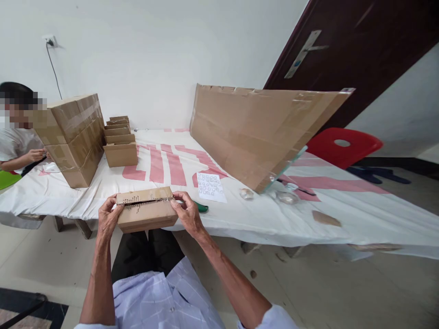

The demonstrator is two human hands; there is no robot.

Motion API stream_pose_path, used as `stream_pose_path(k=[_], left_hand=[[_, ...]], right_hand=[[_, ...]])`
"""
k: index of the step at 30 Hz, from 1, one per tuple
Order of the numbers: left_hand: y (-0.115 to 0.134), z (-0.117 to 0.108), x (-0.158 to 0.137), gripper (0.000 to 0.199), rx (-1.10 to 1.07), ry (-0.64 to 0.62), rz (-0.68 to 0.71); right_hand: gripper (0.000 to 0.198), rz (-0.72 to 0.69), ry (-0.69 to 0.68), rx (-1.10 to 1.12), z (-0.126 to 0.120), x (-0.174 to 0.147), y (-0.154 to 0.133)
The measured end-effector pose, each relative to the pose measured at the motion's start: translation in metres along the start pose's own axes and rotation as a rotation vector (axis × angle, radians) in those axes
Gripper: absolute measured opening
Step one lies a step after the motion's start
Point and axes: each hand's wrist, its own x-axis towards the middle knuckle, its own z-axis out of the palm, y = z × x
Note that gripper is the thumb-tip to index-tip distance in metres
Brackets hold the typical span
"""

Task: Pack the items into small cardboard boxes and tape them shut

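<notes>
A small brown cardboard box sits at the table's front edge, right before me. Its top flaps meet at a dark gap with torn, ragged edges. My left hand grips the box's left end, thumb on top near the gap. At the right end my right hand holds it the same way, thumb by the seam. Just beyond the right hand lies a green-handled object, partly hidden by that hand. A white sheet printed with rows of small round shapes lies farther back on the cloth.
Taped cardboard boxes are stacked at left, beside several open small boxes. A large cardboard panel stands at right. Clear tape rolls lie near it. A red chair is behind the table. Another person sits far left.
</notes>
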Motion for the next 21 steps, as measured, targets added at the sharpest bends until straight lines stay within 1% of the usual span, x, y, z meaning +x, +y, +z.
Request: stream_pose_path(k=[5, 10, 14, 21], left_hand=[[0.003, 0.001, -0.001, 0.046, -0.013, -0.003, -0.021], [0.001, -0.003, -0.002, 0.043, 0.016, -0.041, -0.041], [-0.001, -0.01, -0.003, 0.045, 0.058, -0.141, -0.032], [0.008, -0.019, -0.007, 0.069, 0.204, -0.317, 0.008]], right_hand=[[0.032, -0.008, -0.009, -0.009, -0.001, 0.0, 0.001], [0.034, -0.021, -0.022, -0.002, -0.002, 0.001, 0.003], [0.037, -0.005, -0.016, -0.006, -0.003, 0.002, 0.005], [0.044, 0.05, -0.003, 0.002, -0.004, 0.004, 0.01]])
